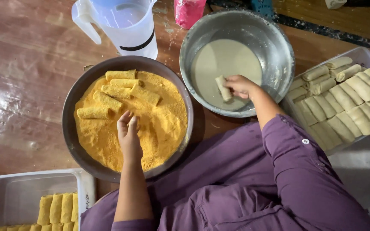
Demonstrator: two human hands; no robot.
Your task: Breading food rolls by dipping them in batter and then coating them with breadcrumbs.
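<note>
- right hand [240,85]: a pale roll [223,88] is gripped over the batter in the steel bowl [279,47]
- left hand [128,130]: nothing held, fingers loosely bunched, rested on yellow crumbs [163,115] in the round pan [71,102], near the coated rolls [116,91]

Open crumbs are left right of the left hand's fingers [127,124]; beyond the fingertips, passage is blocked by coated rolls [116,92] and a jug [127,25].

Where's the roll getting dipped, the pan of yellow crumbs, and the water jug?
Dipped roll [224,88], head view, middle of its pale wrapper.
Crumb pan [70,107], head view, left dark rim.
Water jug [133,36], head view, front wall.
</note>
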